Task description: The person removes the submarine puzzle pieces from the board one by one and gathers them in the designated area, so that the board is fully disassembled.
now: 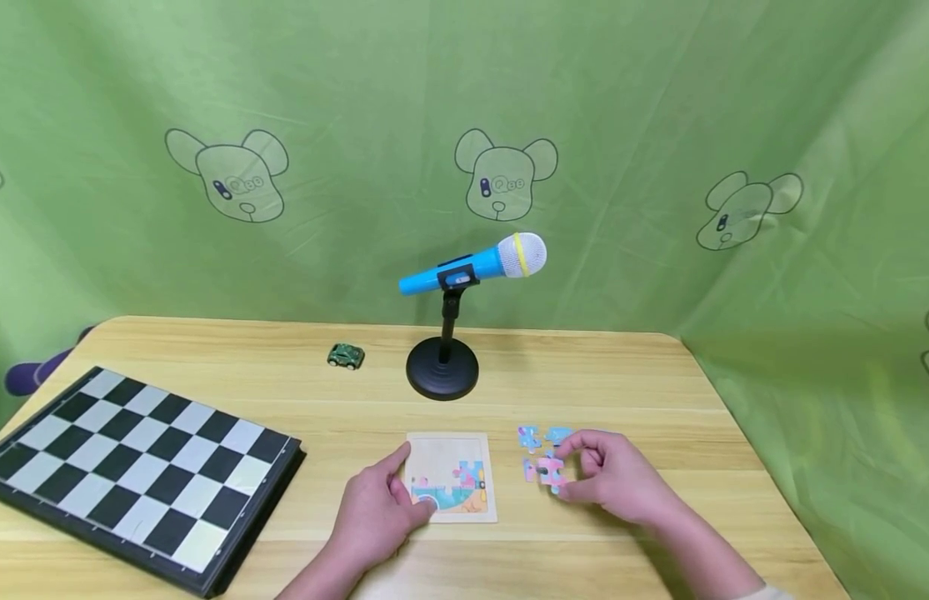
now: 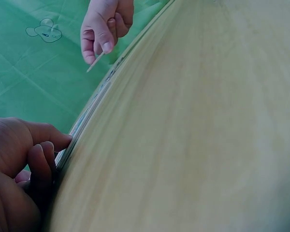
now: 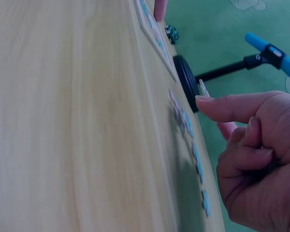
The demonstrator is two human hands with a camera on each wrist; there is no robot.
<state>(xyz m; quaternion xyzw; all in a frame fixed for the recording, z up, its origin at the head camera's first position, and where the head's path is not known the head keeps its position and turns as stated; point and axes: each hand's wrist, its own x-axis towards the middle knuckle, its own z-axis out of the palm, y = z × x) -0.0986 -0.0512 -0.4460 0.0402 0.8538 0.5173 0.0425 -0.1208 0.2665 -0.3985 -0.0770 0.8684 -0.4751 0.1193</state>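
Note:
A square wooden jigsaw board (image 1: pixel 437 448), partly filled with colourful pieces along its lower and right parts, lies flat on the table. My left hand (image 1: pixel 370 508) holds its near left corner, the index finger at the left edge and the thumb at the near edge. To the right of the board, my right hand (image 1: pixel 621 477) pinches a pink and blue puzzle piece (image 1: pixel 550 471) between thumb and index finger. The right wrist view shows this piece (image 3: pixel 203 88) raised above the table. Several loose puzzle pieces (image 1: pixel 528 437) lie beneath and behind that hand, some partly hidden by it.
On the left lies a black-and-white chessboard (image 1: pixel 145 467). A blue toy microphone (image 1: pixel 464 268) on a black round stand (image 1: pixel 442 379) stands behind the jigsaw, with a small green toy car (image 1: pixel 347 356) to its left. Green curtain (image 1: pixel 374 100) surrounds the wooden table (image 1: pixel 621 379).

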